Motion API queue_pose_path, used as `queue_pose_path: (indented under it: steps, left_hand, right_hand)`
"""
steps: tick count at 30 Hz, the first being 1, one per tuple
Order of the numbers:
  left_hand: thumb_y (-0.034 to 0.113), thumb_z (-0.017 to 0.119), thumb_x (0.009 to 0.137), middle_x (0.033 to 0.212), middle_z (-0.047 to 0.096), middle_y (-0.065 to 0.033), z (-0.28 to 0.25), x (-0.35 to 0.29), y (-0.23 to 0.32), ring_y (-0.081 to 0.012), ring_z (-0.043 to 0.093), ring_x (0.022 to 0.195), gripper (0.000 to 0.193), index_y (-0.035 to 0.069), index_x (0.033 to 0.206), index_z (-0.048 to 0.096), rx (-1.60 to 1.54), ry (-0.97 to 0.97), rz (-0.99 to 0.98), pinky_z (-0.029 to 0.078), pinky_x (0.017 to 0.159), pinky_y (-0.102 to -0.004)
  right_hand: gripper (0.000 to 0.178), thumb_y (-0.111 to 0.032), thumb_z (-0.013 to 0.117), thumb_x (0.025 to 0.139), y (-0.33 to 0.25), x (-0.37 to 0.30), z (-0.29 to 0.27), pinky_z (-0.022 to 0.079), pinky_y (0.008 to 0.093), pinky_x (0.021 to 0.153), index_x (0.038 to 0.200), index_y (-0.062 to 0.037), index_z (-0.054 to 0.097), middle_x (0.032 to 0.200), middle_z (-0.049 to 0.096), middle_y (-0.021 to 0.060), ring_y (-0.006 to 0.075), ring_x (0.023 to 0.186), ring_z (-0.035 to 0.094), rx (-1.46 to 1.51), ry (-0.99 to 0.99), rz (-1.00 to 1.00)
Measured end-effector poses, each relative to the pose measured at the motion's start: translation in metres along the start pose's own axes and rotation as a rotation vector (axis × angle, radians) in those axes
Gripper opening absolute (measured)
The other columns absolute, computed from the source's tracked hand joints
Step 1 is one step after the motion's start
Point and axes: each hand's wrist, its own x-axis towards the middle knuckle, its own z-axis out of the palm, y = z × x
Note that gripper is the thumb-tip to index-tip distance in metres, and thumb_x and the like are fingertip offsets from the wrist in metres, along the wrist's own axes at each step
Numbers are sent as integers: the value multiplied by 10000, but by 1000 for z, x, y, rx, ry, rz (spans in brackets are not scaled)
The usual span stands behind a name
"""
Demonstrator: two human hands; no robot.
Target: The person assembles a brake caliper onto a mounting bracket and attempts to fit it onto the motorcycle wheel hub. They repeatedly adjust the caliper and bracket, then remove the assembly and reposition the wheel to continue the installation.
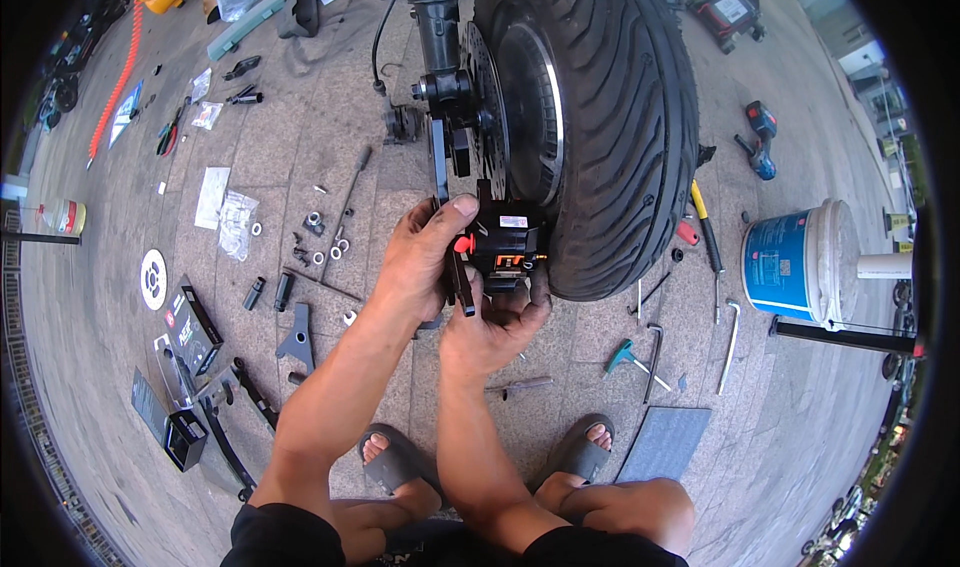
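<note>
A black brake caliper (515,235) with a red cap on its left side is between my two hands, just below the rim of the wheel hub. My left hand (418,252) grips it from the left, its thumb over a black flat bracket (461,285) on that side. From below, my right hand (492,332) curls its fingers round the caliper's underside. Right beside the caliper stands a large wheel with a black treaded tyre (630,137). A brake disc (487,97) and a black fork leg (438,47) are above my hands. Whether the caliper touches the disc is hidden.
Nuts, washers and sockets (284,289) lie on the paving at left, beside boxes (192,325). At right are a blue-and-white bucket (790,267), a yellow-handled hammer (700,202), hex keys (730,347) and a cordless drill (760,139). A grey mat (664,443) lies near my foot.
</note>
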Motion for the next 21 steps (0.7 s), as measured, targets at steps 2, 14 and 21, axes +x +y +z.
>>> queue_pose_path:
  steps: [2,14,21]
  left_hand:
    - [206,737,806,913,645,-101,3,0,1,-169,637,793,389,-34,1044,545,-5,14,9,548,720,-309]
    - [58,789,726,972,645,-95,3,-6,6,-150,627,865,462,-44,1089,522,151,-108,104,530,801,-299]
    - [68,822,690,966,650,-102,0,-8,4,-150,633,862,500,-45,1073,521,289,-142,152,534,805,-295]
  right_hand:
    - [718,26,741,758,-1,1,0,501,322,870,1343,-14,326,1228,522,199,245,1078,568,-6,-1,-4]
    - [607,55,709,769,22,1,-8,516,319,832,1247,-18,343,1094,597,206,232,973,626,-51,28,-131]
    - [587,-42,750,775,20,1,-14,517,268,684,1216,5,364,962,626,168,185,804,638,-143,34,-125]
